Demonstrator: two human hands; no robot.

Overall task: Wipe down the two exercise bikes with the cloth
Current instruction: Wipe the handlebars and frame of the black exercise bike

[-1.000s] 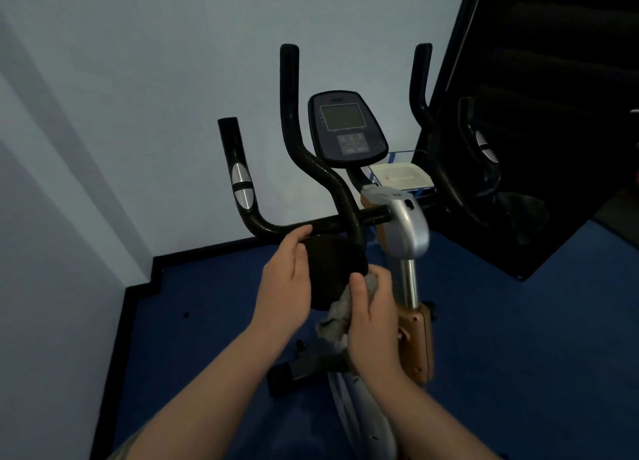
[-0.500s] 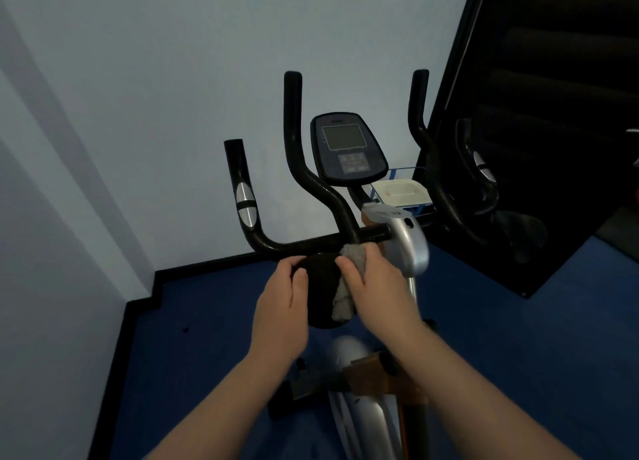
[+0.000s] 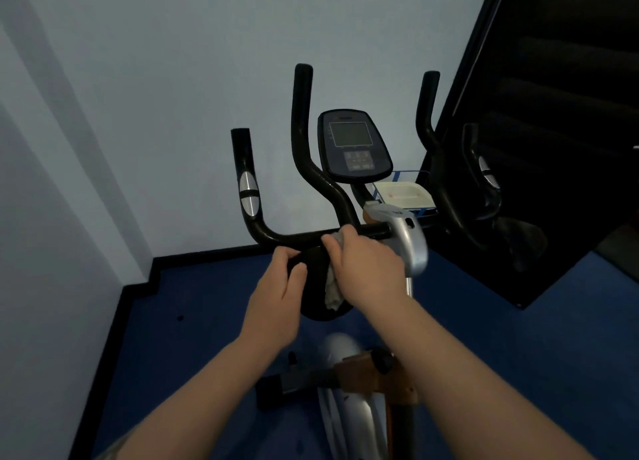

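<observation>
An exercise bike (image 3: 408, 242) with black handlebars (image 3: 304, 169), a dark console (image 3: 354, 146) and a silver post stands in front of me. A black round pad (image 3: 316, 286) sits at the middle of the handlebar. My left hand (image 3: 276, 297) holds the pad's left edge, thumb on its face. My right hand (image 3: 368, 269) grips a grey cloth (image 3: 333, 292) and presses it onto the pad's right side, fingers reaching the crossbar. Only the cloth's lower folds and a bit above the fingers show. A second bike is not visible.
A pale wall closes the front and left, with black skirting (image 3: 207, 254). Blue floor (image 3: 193, 338) surrounds the bike. A dark panel (image 3: 553, 96) stands at the right. A white tray in a blue wire basket (image 3: 403, 193) sits behind the console. The bike's silver body (image 3: 349, 411) lies below my arms.
My right hand with the cloth has moved up from below the pad onto its right side and the crossbar. My left hand stays on the pad's left edge.
</observation>
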